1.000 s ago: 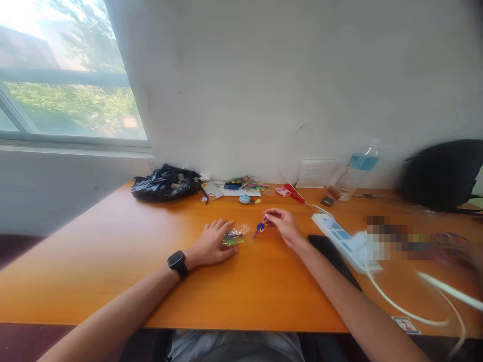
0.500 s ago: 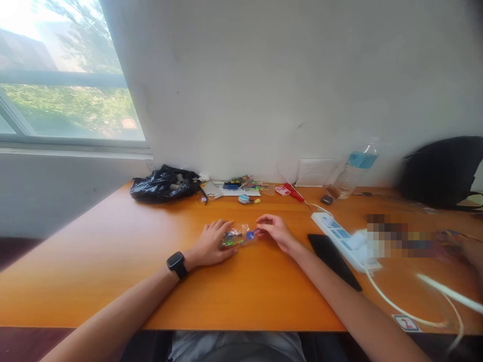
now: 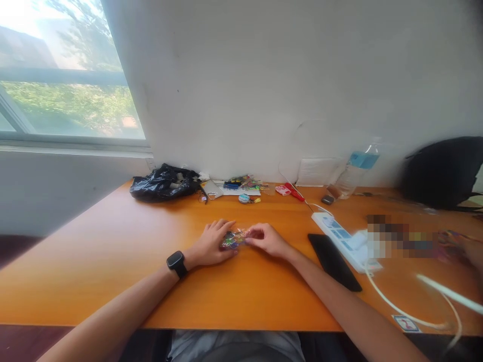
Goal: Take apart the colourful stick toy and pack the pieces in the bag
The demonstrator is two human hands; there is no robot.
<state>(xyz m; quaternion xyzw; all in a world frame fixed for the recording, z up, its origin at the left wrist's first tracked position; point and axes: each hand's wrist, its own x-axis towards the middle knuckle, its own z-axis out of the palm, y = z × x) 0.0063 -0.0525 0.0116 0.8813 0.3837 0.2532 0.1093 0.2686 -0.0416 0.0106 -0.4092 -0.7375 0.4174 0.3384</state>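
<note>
A small clear plastic bag with green, blue and other coloured bits in it lies on the wooden table. My left hand, with a black watch on the wrist, rests flat at the bag's left end. Its fingers and thumb reach along both sides and hold it down. My right hand is closed, thumb and fingers pinched at the bag's right edge. The blue piece shows low in the bag, between the two hands. Exactly what the right fingertips cover is hidden.
Along the wall lie a black plastic bag, small coloured items, a round tin and a red-handled tool. At right are a power strip, a black phone-like slab, a tilted bottle and another person's hand.
My right hand has moved slightly left and down, closer to the bag. The blue piece it pinched has shifted left toward my left hand. My left hand has hardly moved.
</note>
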